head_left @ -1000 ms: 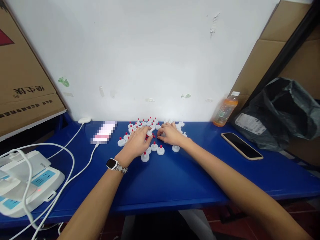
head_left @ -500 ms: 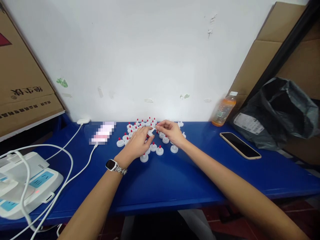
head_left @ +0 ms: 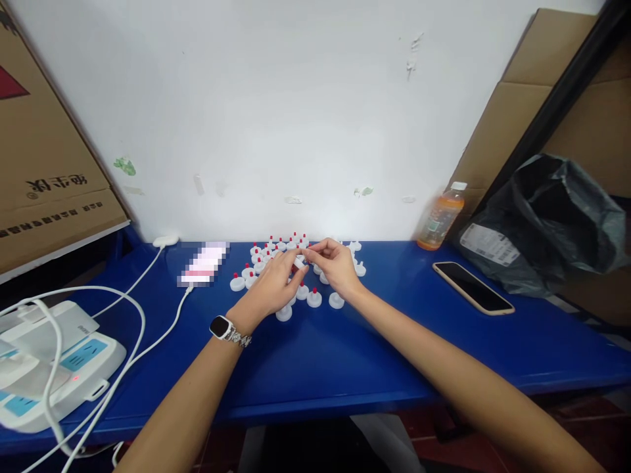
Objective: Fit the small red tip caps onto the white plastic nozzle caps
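Several small white plastic caps with red tips (head_left: pixel 314 299) are scattered on the blue table (head_left: pixel 345 355) near the white wall. My left hand (head_left: pixel 273 286), with a watch on its wrist, is raised over the pile and pinches a small white cap (head_left: pixel 299 262). My right hand (head_left: pixel 335 266) meets it from the right, fingertips pinched on the same small piece. Plain white caps (head_left: pixel 360 269) lie just right of my right hand.
A phone (head_left: pixel 472 287) lies face up at the right, beside an orange drink bottle (head_left: pixel 441 217) and a dark plastic bag (head_left: pixel 547 223). At the left are a white power strip (head_left: pixel 59 361) with cables, a charging phone (head_left: pixel 203 264), and cardboard boxes (head_left: pixel 44 164).
Both hands lifted off the pile and came together, fingertips now pinching one small piece between them. The view shifted slightly.
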`<state>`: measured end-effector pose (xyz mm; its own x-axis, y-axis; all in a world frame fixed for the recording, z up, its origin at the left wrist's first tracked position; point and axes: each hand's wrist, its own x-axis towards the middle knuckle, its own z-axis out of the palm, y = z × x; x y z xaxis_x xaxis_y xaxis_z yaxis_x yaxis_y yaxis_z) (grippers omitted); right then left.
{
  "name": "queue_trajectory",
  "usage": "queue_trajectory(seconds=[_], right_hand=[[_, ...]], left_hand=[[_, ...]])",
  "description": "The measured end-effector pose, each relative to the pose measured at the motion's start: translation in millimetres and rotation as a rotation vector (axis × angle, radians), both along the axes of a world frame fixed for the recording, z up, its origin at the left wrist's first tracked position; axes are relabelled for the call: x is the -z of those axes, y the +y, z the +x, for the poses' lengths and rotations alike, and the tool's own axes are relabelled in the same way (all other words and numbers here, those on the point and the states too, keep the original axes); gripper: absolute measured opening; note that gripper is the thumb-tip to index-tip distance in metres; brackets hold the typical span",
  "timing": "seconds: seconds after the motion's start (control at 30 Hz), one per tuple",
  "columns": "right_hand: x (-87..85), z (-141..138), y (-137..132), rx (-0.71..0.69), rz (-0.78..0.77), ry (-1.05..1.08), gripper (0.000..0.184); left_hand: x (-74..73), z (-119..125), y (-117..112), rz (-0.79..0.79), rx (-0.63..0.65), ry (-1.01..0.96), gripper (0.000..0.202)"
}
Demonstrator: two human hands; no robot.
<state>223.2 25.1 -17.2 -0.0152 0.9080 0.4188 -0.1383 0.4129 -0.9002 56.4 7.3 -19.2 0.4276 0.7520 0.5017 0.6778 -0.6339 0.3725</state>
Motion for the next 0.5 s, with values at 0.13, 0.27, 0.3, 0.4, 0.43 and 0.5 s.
queue_trajectory(seconds=[0.13, 0.27, 0.3, 0.4, 0.43, 0.5], right_hand=[[-1.7, -5, -8, 0.109, 0.056, -0.029, 0.031], [-4.0, -7, -14, 0.184, 0.098, -0.095, 0.032], [-4.0, -7, -15, 0.201, 0.105, -0.112, 0.032], [-2.3, -6, -15, 0.257, 0.126, -0.155, 0.031], [-1.7, -6, -14, 0.272, 0.134, -0.164, 0.031], [-1.6, -4, -13, 0.283, 0.151, -0.174, 0.030]], left_hand=[[-1.5, 6, -5, 0.028, -0.003, -0.030, 0.042], [-1.0, 10, -8, 0.057, -0.010, -0.072, 0.043], [-0.8, 11, -8, 0.061, -0.007, -0.076, 0.042], [-0.5, 12, -9, 0.052, 0.004, -0.072, 0.042], [-0.4, 12, -10, 0.048, 0.008, -0.068, 0.042], [-0.4, 12, -11, 0.048, 0.017, -0.065, 0.043]])
